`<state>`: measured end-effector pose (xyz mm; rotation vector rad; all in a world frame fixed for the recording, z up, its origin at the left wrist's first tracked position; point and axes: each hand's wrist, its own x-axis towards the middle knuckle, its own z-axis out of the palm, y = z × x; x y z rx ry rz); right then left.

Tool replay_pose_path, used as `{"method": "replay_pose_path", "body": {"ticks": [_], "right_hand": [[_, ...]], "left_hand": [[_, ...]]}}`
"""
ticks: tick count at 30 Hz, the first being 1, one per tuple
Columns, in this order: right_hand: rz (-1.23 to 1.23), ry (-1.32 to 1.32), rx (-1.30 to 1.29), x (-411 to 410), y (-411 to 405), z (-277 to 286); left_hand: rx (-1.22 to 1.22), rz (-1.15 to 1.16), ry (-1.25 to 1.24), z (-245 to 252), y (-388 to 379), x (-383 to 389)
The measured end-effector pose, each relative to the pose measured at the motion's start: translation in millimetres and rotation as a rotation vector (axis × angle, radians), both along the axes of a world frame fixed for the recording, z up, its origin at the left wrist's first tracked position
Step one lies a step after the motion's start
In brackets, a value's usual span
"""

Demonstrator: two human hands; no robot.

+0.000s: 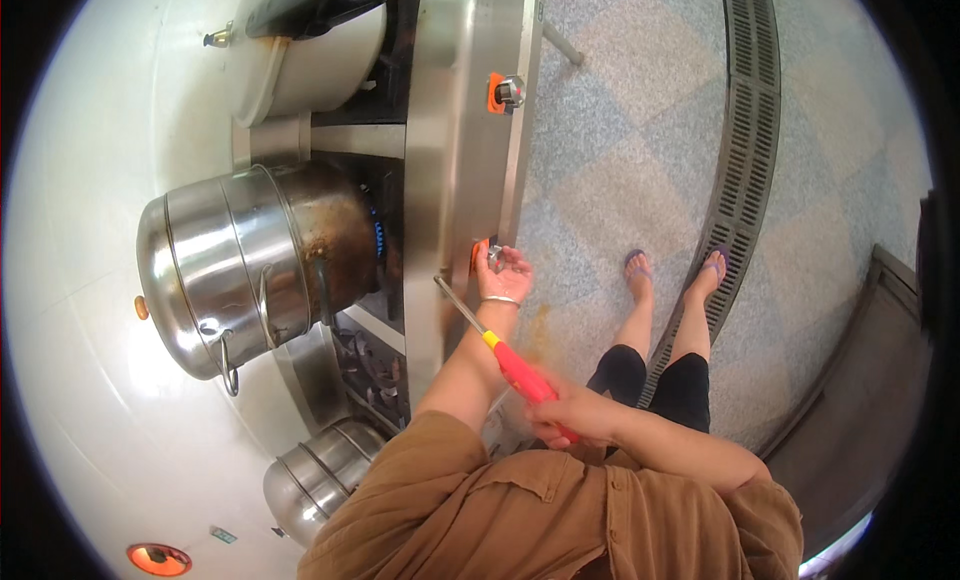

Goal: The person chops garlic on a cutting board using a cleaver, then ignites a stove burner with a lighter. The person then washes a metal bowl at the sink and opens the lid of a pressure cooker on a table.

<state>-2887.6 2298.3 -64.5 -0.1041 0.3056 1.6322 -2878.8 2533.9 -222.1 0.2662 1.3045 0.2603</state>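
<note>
Thumb and bent fingers of my left hand [506, 274] are around a metal stove knob [495, 258] on the steel front panel [469, 167]. A bracelet circles that wrist. My right hand [559, 415] grips the red handle of a long gas lighter [525, 374]. Its metal tube crosses over my left forearm, and the tip lies over the stove's front edge; no flame shows at it. A large lidded steel pot [247, 261], scorched near its base, sits on a burner with blue flames [379, 231] beside the base.
A second knob [510, 92] sits farther along the panel. Beyond the pot is a wide pale vessel [326, 70] with a black object on top. Another steel pot [322, 467] stands at lower left. A slotted drain grate [739, 130] crosses the tiled floor under one foot.
</note>
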Motion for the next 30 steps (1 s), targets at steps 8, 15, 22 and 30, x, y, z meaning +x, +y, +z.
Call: {"method": "replay_pose_path", "body": {"ticks": [8,15,22,30], "right_hand": [[0.004,0.042,0.009,2.3,-9.6,-2.5],[0.02,0.031,-0.01,3.8,-13.0,-3.7],[0.011,-0.009,-0.066,6.7,-17.6,10.1],[-0.216,-0.687,-0.534,2.1,-72.2,33.7]], "left_hand": [[-0.01,-0.014,-0.123,2.6,-7.2,-5.2],[0.037,0.012,-0.134,4.8,-11.7,-2.5],[-0.059,-0.012,-0.23,5.9,-11.5,-5.3],[-0.047,-0.727,0.034,-33.7,-60.5,-71.8]]}}
